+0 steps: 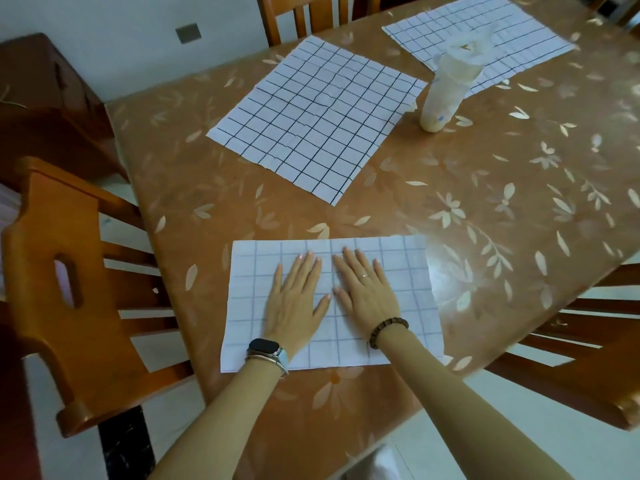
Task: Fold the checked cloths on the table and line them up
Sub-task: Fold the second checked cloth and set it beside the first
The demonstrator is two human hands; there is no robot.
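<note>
Low in the frame's centre, a folded white rectangular cloth with faint blue checks, pinned flat under the left hand and right hand, both palm-down, fingers spread, thumbs almost meeting. Above it in mid-frame an unfolded, creased white cloth with dark grid lines, another like it at upper right, a translucent plastic cup between the two. Underneath, a glossy brown table cover with pale leaf print; orange wooden chairs at the left, top and right edges.
</note>
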